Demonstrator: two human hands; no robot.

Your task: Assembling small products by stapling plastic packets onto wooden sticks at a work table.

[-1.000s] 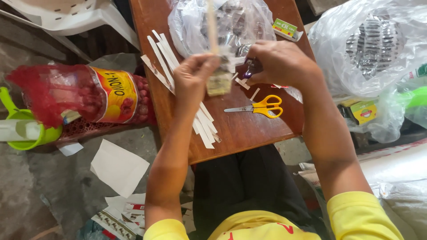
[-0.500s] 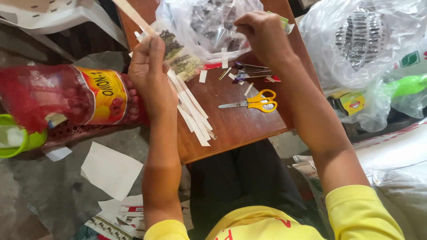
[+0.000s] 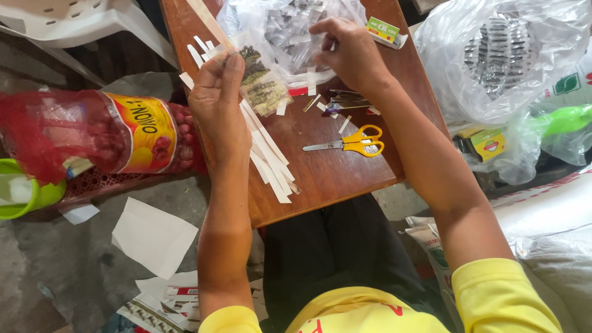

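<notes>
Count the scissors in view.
1. The yellow-handled metal scissors lie on the brown wooden table, closed, near the person's right forearm. More could be hidden under the clear plastic bags.

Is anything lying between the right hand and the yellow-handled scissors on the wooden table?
Nothing bulky does. The right hand is over the clear plastic bag, and the scissors lie nearer the person on the wooden table. Between them lie only small paper scraps and a few thin dark pieces. The left hand holds a small packet, off to the side.
</notes>
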